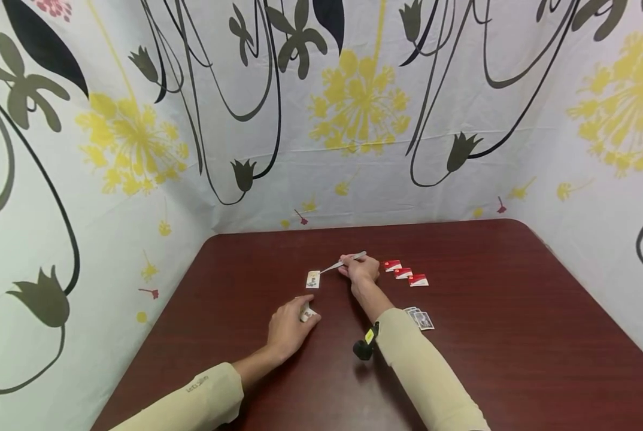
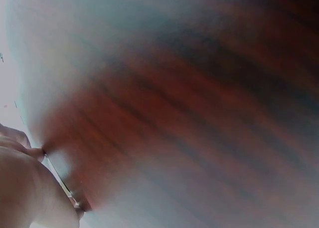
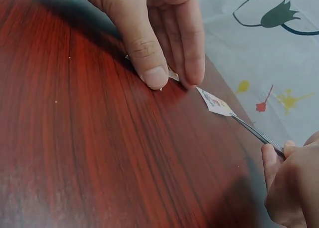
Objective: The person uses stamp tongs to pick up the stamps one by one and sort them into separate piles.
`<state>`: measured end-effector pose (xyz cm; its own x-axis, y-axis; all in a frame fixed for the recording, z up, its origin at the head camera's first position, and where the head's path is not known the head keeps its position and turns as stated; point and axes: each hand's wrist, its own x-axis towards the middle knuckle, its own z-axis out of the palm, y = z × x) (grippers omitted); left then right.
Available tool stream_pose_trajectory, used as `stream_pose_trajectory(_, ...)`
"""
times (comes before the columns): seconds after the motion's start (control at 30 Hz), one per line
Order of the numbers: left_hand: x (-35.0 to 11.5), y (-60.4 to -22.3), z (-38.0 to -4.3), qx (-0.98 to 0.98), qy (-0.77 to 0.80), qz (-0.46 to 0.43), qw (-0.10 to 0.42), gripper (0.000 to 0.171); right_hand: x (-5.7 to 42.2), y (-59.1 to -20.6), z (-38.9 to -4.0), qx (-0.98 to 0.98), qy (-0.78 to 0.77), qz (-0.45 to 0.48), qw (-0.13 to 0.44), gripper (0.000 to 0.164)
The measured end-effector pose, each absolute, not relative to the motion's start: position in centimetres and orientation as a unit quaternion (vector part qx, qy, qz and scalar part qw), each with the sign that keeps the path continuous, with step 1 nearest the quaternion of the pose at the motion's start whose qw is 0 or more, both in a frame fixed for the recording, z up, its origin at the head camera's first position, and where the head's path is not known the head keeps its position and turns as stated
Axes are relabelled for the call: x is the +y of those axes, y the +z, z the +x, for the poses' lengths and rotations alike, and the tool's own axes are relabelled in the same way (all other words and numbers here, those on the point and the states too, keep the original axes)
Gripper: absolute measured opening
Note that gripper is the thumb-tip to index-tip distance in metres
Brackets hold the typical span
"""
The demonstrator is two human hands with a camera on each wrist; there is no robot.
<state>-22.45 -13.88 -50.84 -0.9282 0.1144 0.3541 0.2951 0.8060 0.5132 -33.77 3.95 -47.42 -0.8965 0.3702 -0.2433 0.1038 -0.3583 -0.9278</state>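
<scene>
My right hand (image 1: pixel 361 269) grips a pair of metal tweezers (image 1: pixel 343 263). Their tips meet the corner of a small white printed card (image 1: pixel 313 279) at mid-table; the right wrist view shows this card (image 3: pixel 215 104) at the end of the tweezers (image 3: pixel 256 134). Nearer to me, my left hand (image 1: pixel 289 328) holds another small card (image 1: pixel 307 312) by its ends, between thumb and fingers, low over the table. Fingers hide part of that card, and whether it is one or a thin stack I cannot tell. The left wrist view shows only its edge (image 2: pixel 60 175).
Three red-and-white cards (image 1: pixel 418 280) lie in a diagonal row right of my right hand. Several overlapping grey-printed cards (image 1: pixel 424 321) sit beside my right forearm. A dark device (image 1: pixel 363 349) hangs at the right wrist. Patterned cloth (image 1: pixel 354 197) borders the brown table (image 1: pixel 257 263).
</scene>
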Motion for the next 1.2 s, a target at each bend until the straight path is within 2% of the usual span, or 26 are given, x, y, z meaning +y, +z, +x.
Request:
stream_pose_trajectory(0.3,-13.5,-50.8,-22.5,-0.935,-0.295,-0.114,0.161,0.045,3.7,-47.9,-34.5,-0.572,0.781,-0.241,0.075,0.004)
stream_pose_trajectory(0.77,-13.5,-50.6,-22.5,-0.936,-0.291,-0.115,0.163,0.044,3.6,-47.5,-34.3,-0.574,0.781,-0.231,0.089,0.003)
stream_pose_trajectory(1.2,-14.6,-50.4,-22.5,-0.934,-0.3,-0.131,0.144,0.048,5.0,-47.1,-32.8,-0.567,0.798,-0.185,0.089,0.016)
